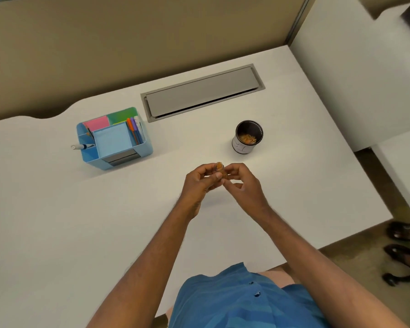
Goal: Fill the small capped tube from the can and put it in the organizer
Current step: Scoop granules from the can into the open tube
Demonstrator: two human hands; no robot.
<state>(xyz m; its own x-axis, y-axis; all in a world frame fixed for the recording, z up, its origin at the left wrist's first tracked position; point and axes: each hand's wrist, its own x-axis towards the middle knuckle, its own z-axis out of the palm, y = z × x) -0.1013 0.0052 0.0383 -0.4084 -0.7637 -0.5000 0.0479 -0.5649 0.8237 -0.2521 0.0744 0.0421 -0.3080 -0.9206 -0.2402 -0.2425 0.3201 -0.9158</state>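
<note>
A small clear tube (220, 170) with orange bits inside is held above the white desk (57, 221), its open top pointing away from me. My left hand (200, 183) grips the tube from the left. My right hand (240, 183) is curled against the tube's right side, fingertips touching it. I cannot see a cap. A dark round can (247, 137) with orange pieces at its bottom stands beyond my hands, slightly to the right. The light blue organizer (115, 139) sits at the far left, holding sticky notes and pens.
A white marker (82, 146) sticks out of the organizer's left compartment. A grey cable hatch (201, 92) is set into the desk behind the can. A white cabinet (355, 91) stands at the right, and sandals (405, 252) lie on the floor.
</note>
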